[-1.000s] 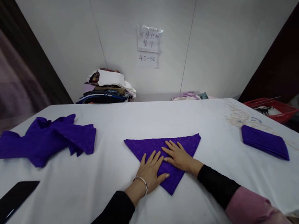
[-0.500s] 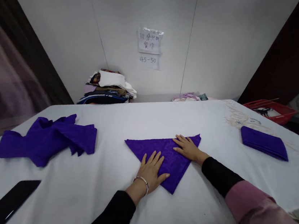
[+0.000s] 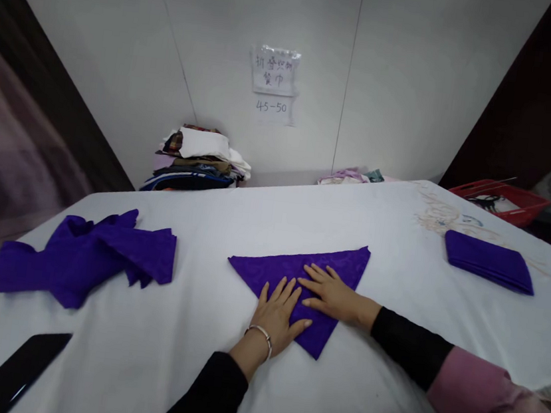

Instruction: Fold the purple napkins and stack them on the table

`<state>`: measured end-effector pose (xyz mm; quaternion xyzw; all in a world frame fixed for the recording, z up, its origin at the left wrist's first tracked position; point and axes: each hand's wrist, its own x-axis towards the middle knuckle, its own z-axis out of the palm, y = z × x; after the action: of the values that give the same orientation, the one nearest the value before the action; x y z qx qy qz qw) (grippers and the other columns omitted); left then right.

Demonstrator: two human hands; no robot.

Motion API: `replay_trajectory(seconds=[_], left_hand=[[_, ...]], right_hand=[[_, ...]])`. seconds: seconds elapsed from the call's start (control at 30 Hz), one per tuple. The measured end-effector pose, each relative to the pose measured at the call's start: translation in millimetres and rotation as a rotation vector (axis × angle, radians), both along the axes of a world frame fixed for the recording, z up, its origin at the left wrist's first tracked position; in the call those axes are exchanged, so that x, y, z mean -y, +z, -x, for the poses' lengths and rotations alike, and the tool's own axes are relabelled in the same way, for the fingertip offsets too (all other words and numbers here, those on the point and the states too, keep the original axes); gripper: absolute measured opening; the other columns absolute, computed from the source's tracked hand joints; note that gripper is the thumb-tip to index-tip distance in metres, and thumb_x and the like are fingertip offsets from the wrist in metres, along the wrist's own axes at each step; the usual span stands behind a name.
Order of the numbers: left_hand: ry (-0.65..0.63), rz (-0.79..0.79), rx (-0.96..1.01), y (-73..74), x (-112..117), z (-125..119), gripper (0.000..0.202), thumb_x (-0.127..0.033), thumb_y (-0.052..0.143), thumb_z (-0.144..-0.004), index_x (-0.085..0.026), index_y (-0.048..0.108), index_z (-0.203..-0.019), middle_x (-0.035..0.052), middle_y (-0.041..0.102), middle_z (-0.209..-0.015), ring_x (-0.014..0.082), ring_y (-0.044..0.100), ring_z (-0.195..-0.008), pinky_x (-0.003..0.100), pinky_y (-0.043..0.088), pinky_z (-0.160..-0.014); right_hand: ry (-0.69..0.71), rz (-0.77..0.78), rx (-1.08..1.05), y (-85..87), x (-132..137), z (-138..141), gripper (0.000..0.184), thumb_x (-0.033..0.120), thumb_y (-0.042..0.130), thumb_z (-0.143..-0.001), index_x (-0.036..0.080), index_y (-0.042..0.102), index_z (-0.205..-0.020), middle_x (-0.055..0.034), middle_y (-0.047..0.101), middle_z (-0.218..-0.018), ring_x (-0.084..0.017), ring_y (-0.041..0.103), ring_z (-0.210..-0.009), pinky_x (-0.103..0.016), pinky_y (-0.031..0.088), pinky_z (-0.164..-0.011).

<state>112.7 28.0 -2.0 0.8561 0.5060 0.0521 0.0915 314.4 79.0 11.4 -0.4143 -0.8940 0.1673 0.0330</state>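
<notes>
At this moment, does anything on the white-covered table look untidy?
Yes, the crumpled purple cloth at the left looks untidy: it lies bunched, while the triangular purple cloth and the rectangular purple cloth look neatly folded. Nothing looks spilled.

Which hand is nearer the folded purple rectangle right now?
Right. The right hand rests on the purple triangle, left of the folded purple rectangle and apart from it; the left hand lies farther left, also on the triangle.

Smooth cloth triangle [image 3: 281,266], glossy black slab [image 3: 14,372], metal bracelet [image 3: 268,344]
</notes>
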Motion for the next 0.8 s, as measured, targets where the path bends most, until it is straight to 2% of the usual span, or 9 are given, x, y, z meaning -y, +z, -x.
replay_trajectory(seconds=[0.1, 0.23, 0.47, 0.57, 0.67, 0.8], left_hand=[[0.001, 0.013, -0.010, 1.6, 0, 0, 0.072, -0.065, 0.026, -0.083, -0.022, 0.025, -0.141, 0.0063, 0.026, -0.149, 0.0262, 0.014, -0.138, 0.057, 0.010, -0.110], [0.006, 0.011, -0.008, 2.3, 0, -1, 0.072, -0.066, 0.025, -0.083, -0.023, 0.027, -0.140, 0.0056, 0.025, -0.150, 0.0253, 0.013, -0.139, 0.057, 0.009, -0.110], [0.007, 0.007, 0.003, 2.8, 1, -1, 0.071, -0.065, 0.026, -0.084, -0.023, 0.027, -0.140, 0.0048, 0.023, -0.150, 0.0252, 0.012, -0.139, 0.056, 0.010, -0.110], [0.005, 0.001, 0.020, 0.7, 0, 0, 0.071, -0.066, 0.024, -0.083, -0.024, 0.027, -0.140, 0.0041, 0.023, -0.150, 0.0246, 0.012, -0.139, 0.056, 0.009, -0.110], [0.007, -0.007, 0.030, -1.9, 0, 1, 0.071, -0.066, 0.024, -0.083, -0.024, 0.027, -0.140, 0.0038, 0.023, -0.150, 0.0244, 0.012, -0.139, 0.056, 0.009, -0.111], [0.002, -0.005, 0.027, -3.6, 0, 1, 0.071, -0.066, 0.026, -0.083, -0.025, 0.026, -0.141, 0.0044, 0.023, -0.150, 0.0254, 0.013, -0.139, 0.057, 0.009, -0.110]], right_hand=[[0.055, 0.004, -0.004, 0.4, 5, 5, 0.068, 0.064, 0.031, -0.087, 0.024, 0.028, -0.142, -0.0109, 0.015, -0.151, -0.027, 0.010, -0.138, -0.052, 0.007, -0.108], [0.044, -0.004, -0.002, -1.7, -8, -10, 0.066, 0.065, 0.028, -0.087, 0.028, 0.026, -0.142, -0.0072, 0.015, -0.151, -0.025, 0.010, -0.138, -0.050, 0.007, -0.109], [-0.193, -0.079, 0.064, -10.4, -52, -50, 0.066, 0.064, 0.026, -0.087, 0.025, 0.031, -0.141, -0.0106, 0.022, -0.149, -0.028, 0.015, -0.137, -0.052, 0.013, -0.107], [-0.291, -0.099, 0.112, -8.8, -59, -56, 0.065, 0.061, 0.028, -0.089, 0.022, 0.034, -0.139, -0.0130, 0.024, -0.148, -0.030, 0.018, -0.136, -0.054, 0.016, -0.106], [-0.289, -0.105, 0.109, -5.8, -44, -47, 0.064, 0.059, 0.027, -0.090, 0.019, 0.037, -0.138, -0.0158, 0.027, -0.147, -0.031, 0.020, -0.136, -0.055, 0.015, -0.106], [-0.097, -0.053, 0.002, -5.2, -1, -21, 0.061, 0.060, 0.026, -0.090, 0.025, 0.033, -0.140, -0.0113, 0.023, -0.149, -0.028, 0.017, -0.137, -0.053, 0.009, -0.107]])
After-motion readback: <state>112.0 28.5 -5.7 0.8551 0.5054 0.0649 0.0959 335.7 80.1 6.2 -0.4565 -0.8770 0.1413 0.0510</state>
